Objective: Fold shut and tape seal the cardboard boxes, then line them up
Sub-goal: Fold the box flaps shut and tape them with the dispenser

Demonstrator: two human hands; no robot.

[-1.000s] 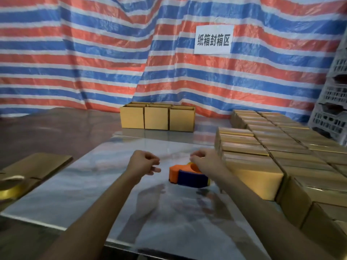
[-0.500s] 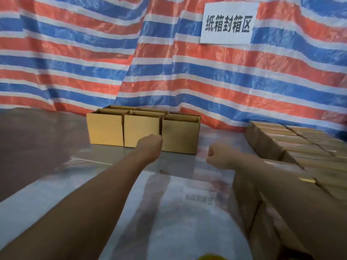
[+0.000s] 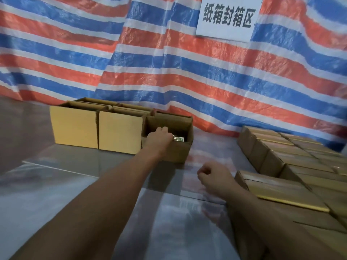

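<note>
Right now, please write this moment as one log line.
left hand: grips rim, rightmost open box | right hand: curled, empty

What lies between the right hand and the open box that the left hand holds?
In the head view, only bare table lies between the right hand and the open box.
</note>
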